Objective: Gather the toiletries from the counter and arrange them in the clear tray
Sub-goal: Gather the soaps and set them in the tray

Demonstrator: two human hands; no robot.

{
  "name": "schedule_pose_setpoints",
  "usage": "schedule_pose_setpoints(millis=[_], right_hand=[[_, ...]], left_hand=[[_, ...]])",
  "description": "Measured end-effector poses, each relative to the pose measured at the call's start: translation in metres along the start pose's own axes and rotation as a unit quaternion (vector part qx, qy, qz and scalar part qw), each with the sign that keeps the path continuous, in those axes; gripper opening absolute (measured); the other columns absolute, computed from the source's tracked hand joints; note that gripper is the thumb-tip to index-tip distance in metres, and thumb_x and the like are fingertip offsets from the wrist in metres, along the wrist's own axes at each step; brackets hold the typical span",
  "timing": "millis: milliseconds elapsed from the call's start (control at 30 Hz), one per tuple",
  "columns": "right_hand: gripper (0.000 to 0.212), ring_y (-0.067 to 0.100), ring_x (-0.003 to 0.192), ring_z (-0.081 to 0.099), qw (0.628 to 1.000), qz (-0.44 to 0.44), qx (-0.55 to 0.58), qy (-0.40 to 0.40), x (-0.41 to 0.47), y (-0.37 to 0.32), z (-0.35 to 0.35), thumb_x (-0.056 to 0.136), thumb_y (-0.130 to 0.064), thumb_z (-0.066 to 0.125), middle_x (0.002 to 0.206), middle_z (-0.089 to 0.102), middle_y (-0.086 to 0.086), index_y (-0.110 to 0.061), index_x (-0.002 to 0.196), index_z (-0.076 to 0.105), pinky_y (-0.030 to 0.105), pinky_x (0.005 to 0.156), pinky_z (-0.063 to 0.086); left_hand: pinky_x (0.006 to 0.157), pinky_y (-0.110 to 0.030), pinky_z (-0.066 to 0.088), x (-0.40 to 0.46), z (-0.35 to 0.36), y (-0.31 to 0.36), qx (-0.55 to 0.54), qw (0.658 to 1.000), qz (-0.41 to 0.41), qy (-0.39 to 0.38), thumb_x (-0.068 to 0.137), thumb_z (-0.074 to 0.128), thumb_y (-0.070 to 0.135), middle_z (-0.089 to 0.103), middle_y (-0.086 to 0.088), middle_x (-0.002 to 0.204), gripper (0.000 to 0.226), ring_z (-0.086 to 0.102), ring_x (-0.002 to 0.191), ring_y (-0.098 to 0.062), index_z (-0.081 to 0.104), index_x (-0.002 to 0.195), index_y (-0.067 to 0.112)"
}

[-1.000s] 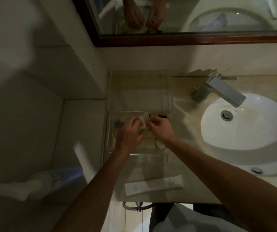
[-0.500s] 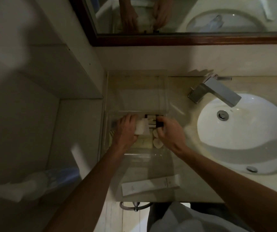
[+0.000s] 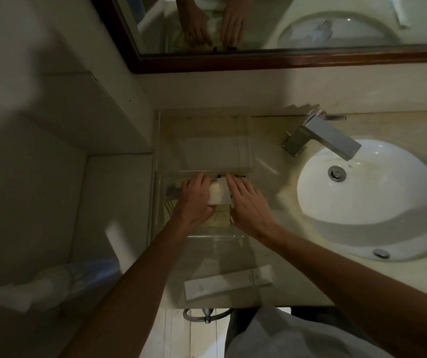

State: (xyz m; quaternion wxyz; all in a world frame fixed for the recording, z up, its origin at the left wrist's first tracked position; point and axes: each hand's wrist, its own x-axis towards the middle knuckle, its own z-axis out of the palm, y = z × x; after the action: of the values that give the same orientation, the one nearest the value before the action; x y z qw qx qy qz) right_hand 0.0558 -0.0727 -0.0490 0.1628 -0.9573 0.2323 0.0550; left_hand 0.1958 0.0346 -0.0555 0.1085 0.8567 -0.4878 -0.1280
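While my left hand and right hand pinch the white packet between them, I seat it squarely inside the clear tray.

Tray sits on the table left of the sink, faucet behind the basin, mirror above, a tube near the table's front edge.

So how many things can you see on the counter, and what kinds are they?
Clear trays: 1
White packets, held between the left hand and right hand: 1
Long white tubes lying on the counter: 1
Taps: 1
Sinks: 1
Total: 5
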Motion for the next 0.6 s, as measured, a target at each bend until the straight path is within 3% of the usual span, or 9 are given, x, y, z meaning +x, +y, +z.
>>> schedule_pose_setpoints(millis=[267,400,600], right_hand=[[0.088,0.026,0.144,0.024,0.999,-0.002,0.031,-0.011,-0.001,-0.005,-0.003,0.081,-0.01,0.065,0.157,0.03,0.01,-0.008,0.155,0.016,0.036,0.119,0.016],[0.089,0.03,0.143,0.029,0.999,-0.038,-0.014,-0.007,-0.001,-0.009,-0.003,0.081,-0.01,0.068,0.156,0.033,0.014,-0.006,0.154,0.017,0.038,0.117,0.016],[0.089,0.03,0.144,0.028,0.999,0.037,-0.021,0.017,0.002,0.007,-0.012,0.08,-0.017,0.069,0.156,0.033,0.013,-0.009,0.154,0.019,0.041,0.116,0.013]], left_hand=[[0.087,-0.04,0.042,0.005,0.002,0.004,-0.001,1.0,0.005,-0.003,0.059,0.075,0.025,0.054,-0.008,0.113,0.061,0.052,0.104,-0.027,0.05,0.114,0.016],[0.089,-0.041,0.04,0.002,0.0,0.002,0.013,0.999,0.001,-0.035,0.061,0.076,0.028,0.054,-0.008,0.115,0.061,0.051,0.106,-0.026,0.051,0.116,0.015],[0.089,-0.041,0.044,0.008,-0.006,-0.01,0.093,0.995,-0.045,-0.011,0.059,0.081,0.048,0.056,-0.009,0.119,0.075,0.055,0.104,-0.028,0.052,0.121,0.016]])
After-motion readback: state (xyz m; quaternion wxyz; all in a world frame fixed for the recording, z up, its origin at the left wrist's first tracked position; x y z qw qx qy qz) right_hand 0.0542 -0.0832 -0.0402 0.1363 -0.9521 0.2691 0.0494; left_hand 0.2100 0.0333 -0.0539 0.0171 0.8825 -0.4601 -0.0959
